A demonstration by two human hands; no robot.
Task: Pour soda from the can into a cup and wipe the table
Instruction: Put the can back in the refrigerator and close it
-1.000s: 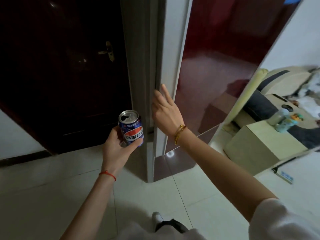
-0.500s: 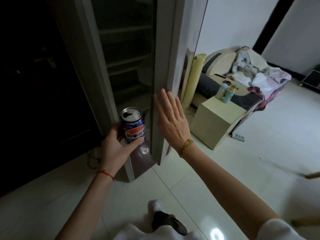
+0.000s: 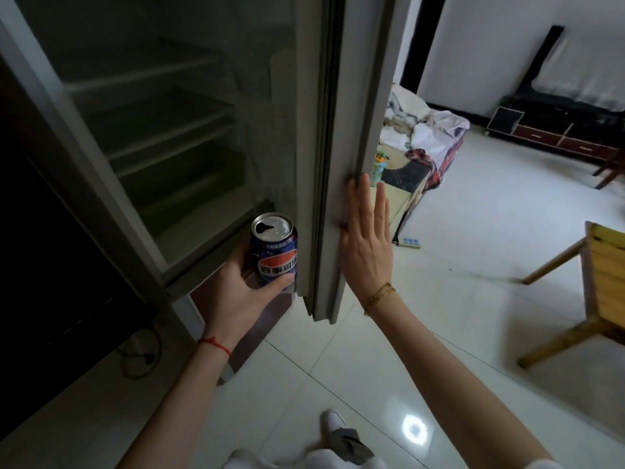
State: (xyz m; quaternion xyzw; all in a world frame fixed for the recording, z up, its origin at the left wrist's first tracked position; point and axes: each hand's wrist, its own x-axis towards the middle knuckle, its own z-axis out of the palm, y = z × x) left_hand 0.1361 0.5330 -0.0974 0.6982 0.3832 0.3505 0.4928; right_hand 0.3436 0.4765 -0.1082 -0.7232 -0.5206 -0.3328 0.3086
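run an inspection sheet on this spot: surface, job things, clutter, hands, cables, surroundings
surface: glossy pale floor tiles; no table seen
job's things: opened soda can, upright; no cup or cloth seen
clutter: heaped clothes on the couch
grippers: left hand grips the can; right hand flat, open, on the fridge door edge
cables: dark cord looped on the floor by the fridge
surroundings: bare fridge shelves, wooden chair, low dark cabinet

Red string bracelet (image 3: 216,345) left wrist; gold chain (image 3: 378,297) right.
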